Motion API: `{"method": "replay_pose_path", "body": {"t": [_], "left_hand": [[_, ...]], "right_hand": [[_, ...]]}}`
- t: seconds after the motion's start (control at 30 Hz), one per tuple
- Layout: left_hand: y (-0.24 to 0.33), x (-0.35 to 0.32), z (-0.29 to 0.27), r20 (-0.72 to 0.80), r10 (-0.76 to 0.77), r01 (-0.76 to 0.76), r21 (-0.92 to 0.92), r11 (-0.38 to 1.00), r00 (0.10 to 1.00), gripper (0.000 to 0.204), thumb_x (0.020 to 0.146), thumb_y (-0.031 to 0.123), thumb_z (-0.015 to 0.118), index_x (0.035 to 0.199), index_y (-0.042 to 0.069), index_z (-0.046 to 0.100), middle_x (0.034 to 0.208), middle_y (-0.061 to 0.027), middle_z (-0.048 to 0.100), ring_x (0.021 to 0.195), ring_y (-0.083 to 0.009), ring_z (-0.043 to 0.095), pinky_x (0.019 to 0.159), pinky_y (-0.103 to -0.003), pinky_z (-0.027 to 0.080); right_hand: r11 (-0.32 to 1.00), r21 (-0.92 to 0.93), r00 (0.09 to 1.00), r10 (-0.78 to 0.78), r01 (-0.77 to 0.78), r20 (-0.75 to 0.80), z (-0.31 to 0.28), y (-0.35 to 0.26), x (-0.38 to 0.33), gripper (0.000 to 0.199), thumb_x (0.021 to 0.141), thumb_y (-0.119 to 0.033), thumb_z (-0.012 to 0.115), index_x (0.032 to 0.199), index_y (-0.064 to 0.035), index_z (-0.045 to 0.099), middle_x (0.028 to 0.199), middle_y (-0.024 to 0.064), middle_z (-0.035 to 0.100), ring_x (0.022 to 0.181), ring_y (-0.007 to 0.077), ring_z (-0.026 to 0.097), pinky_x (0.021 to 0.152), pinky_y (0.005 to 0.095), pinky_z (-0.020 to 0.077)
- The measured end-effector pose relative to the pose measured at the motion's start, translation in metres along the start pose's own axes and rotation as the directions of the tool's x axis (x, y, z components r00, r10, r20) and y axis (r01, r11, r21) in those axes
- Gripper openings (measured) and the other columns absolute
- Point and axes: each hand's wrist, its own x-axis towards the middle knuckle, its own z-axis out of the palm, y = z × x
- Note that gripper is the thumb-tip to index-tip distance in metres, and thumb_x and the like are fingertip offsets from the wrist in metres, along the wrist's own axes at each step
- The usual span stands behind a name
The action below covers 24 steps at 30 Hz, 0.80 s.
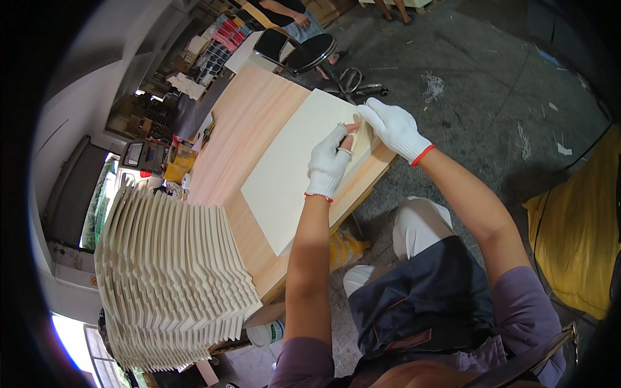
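A large cream sheet (284, 171), paper or thin card, lies on a wood-grain table. Its right-hand edge is curled up near the table corner, and my right hand (393, 127), in a white knitted glove with a red cuff, is closed around that curled edge. My left hand (328, 160) wears a similar glove with bare thumb and forefinger tips. It rests over the sheet beside the curl, thumb and forefinger apart, the fingertips at the raised edge. The right thumb is mostly hidden behind the curl.
Left of me, a tall stack of folded cream sheets (171, 278) covers the near end of the wooden table (259, 116). Beyond the far end stand a black swivel chair (310, 53) and another person (291, 16). A yellow covered bulk (572, 223) is at right; a white bucket (265, 333) sits below the table.
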Motion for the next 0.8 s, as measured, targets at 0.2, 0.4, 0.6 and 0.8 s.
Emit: {"method": "replay_pose_path", "body": {"t": [0.2,0.4,0.6,0.8], "left_hand": [[0.002,0.001,0.003,0.028,-0.151,0.151,-0.001,0.989,0.988,0.04,0.088,0.019,0.079,0.127,0.016,0.07,0.082,-0.0031,0.058,0.072,-0.0129,0.052,0.072,-0.03,0.049],[0.007,-0.001,0.004,-0.095,0.006,-0.008,-0.021,1.0,0.995,0.033,0.096,0.018,0.068,0.129,0.017,0.068,0.085,-0.005,0.062,0.073,-0.0142,0.058,0.073,-0.03,0.05],[0.012,0.0,0.0,0.049,-0.142,0.138,0.076,0.988,0.989,0.028,0.096,0.02,0.068,0.124,0.018,0.069,0.084,-0.0055,0.065,0.074,-0.0156,0.06,0.073,-0.031,0.051],[0.0,0.002,0.003,0.023,-0.157,0.153,0.129,0.98,0.987,0.036,0.088,0.028,0.079,0.122,0.019,0.07,0.082,-0.004,0.065,0.068,-0.0135,0.059,0.07,-0.031,0.05]], "right_hand": [[1.0,0.014,1.0,0.017,-0.017,-0.009,-0.001,-0.003,-0.002,0.032,0.106,-0.043,0.041,0.114,-0.018,0.061,0.089,0.0178,0.069,0.084,0.0398,0.067,0.072,0.0515,0.0501],[0.996,0.028,0.995,0.079,-0.081,0.059,-0.005,-0.003,0.0,0.034,0.106,-0.044,0.041,0.113,-0.0167,0.06,0.089,0.0186,0.069,0.084,0.0406,0.067,0.072,0.0518,0.0499],[0.998,0.036,0.998,0.055,-0.055,0.003,-0.003,-0.002,-0.003,0.034,0.106,-0.044,0.041,0.11,-0.015,0.059,0.087,0.0195,0.069,0.084,0.0408,0.067,0.072,0.0521,0.0497],[0.998,0.036,0.998,0.058,-0.058,0.012,-0.003,-0.005,-0.003,0.033,0.106,-0.043,0.041,0.112,-0.0155,0.06,0.09,0.0178,0.069,0.084,0.0398,0.067,0.072,0.051,0.0499]]}}
